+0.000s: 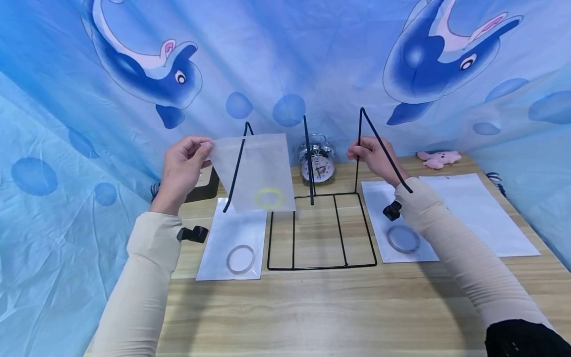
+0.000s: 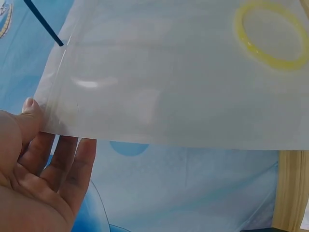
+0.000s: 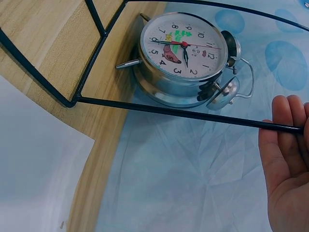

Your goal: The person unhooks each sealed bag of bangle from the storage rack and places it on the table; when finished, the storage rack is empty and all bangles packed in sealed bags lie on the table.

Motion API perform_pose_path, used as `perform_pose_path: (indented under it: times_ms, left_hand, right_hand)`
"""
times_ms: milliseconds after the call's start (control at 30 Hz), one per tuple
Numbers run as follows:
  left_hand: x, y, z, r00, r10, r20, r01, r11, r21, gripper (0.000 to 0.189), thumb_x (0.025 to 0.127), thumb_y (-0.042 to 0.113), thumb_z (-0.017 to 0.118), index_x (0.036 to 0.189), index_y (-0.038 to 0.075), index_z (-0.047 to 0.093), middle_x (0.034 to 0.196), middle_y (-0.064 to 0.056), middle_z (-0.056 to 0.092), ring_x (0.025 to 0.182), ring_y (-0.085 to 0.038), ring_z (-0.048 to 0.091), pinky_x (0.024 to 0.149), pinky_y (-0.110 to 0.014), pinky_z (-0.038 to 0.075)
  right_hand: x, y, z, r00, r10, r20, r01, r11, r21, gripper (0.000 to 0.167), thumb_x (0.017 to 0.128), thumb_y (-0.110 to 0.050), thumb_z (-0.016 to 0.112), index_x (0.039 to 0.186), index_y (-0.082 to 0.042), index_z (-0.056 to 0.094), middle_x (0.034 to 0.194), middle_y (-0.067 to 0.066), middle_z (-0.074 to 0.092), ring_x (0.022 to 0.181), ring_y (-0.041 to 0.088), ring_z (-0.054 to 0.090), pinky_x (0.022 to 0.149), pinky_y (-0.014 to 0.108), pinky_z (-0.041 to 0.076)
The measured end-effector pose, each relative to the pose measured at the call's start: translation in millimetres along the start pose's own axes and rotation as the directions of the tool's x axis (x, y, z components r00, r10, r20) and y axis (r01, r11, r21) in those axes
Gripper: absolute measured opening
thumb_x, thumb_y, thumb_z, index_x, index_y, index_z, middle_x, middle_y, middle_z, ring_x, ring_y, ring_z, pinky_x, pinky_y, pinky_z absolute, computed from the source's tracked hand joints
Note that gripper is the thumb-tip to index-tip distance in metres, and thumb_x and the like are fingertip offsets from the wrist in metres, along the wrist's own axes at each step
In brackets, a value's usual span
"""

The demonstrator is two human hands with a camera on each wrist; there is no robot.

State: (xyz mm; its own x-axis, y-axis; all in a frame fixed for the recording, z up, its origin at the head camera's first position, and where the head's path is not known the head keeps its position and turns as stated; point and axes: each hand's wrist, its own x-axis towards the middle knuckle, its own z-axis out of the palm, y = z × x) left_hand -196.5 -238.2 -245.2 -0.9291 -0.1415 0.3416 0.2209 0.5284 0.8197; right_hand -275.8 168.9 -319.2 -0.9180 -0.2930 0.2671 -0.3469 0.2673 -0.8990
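Observation:
A black wire rack [image 1: 322, 268] stands on the table with three rods rising from its base. My left hand [image 1: 180, 166] pinches the top left corner of a translucent zip bag [image 1: 263, 163], and a yellow ring [image 2: 273, 63] shows in the bag's lower part. The bag is up at the rack's left rod [image 1: 236, 171], which overlaps it in the head view. In the left wrist view a rod's end meets the bag near its seal strip. On the other side, my right hand [image 1: 376, 156] holds the rack's right upright [image 3: 193, 115], fingers around the rod.
A white bag with a ring [image 1: 241, 259] lies left of the rack, another with a ring [image 1: 403, 239] to its right. White bags [image 1: 486, 208] lie farther right. Behind the rack stands an alarm clock [image 1: 317, 167]. A pink toy [image 1: 439, 159] and a dark-edged box [image 1: 202, 191] sit toward the back.

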Motion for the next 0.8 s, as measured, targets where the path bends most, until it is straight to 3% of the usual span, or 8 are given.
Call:
perform_pose_path:
  times_ms: [333, 467, 600, 800]
  left_hand:
    - [-7.2, -1.9, -3.6, 1.0, -0.009, -0.011, 0.009, 1.0, -0.021, 0.034, 0.098, 0.028, 0.064, 0.121, 0.003, 0.069, 0.113, -0.009, 0.069, 0.097, -0.016, 0.066, 0.085, -0.024, 0.057]
    - [-13.1, -2.9, -6.1, 1.0, -0.01, -0.007, 0.01, 1.0, -0.025, 0.033, 0.096, 0.023, 0.068, 0.122, 0.003, 0.069, 0.111, -0.009, 0.069, 0.095, -0.014, 0.067, 0.086, -0.024, 0.057]
    - [-19.9, -4.0, -9.6, 1.0, 0.01, -0.022, -0.012, 0.997, -0.073, 0.031, 0.094, 0.021, 0.07, 0.12, 0.004, 0.071, 0.106, -0.005, 0.07, 0.093, -0.013, 0.068, 0.084, -0.023, 0.057]
    - [-30.3, -4.2, -12.7, 0.997, 0.073, -0.037, -0.078, 0.986, -0.145, 0.024, 0.092, 0.012, 0.073, 0.113, 0.001, 0.073, 0.098, -0.002, 0.072, 0.087, -0.013, 0.07, 0.079, -0.023, 0.059]
  right_hand:
    - [0.2, 1.2, -0.3, 1.0, -0.011, -0.001, 0.011, 1.0, -0.01, 0.024, 0.106, -0.008, 0.048, 0.11, 0.011, 0.063, 0.108, 0.025, 0.064, 0.103, 0.035, 0.064, 0.095, 0.034, 0.054]
    - [6.9, 17.1, -0.9, 1.0, -0.001, -0.006, 0.001, 1.0, 0.012, 0.025, 0.106, -0.012, 0.05, 0.11, 0.007, 0.065, 0.107, 0.021, 0.066, 0.103, 0.034, 0.065, 0.096, 0.035, 0.054]
    - [15.4, 34.8, -2.4, 1.0, -0.012, -0.009, 0.013, 1.0, 0.024, 0.026, 0.105, -0.019, 0.052, 0.109, 0.003, 0.066, 0.107, 0.018, 0.067, 0.102, 0.029, 0.065, 0.098, 0.038, 0.053]
    - [17.3, 39.0, -3.3, 1.0, -0.022, -0.012, 0.022, 1.0, 0.014, 0.028, 0.105, -0.022, 0.052, 0.108, 0.001, 0.066, 0.107, 0.019, 0.066, 0.1, 0.026, 0.066, 0.098, 0.04, 0.053]
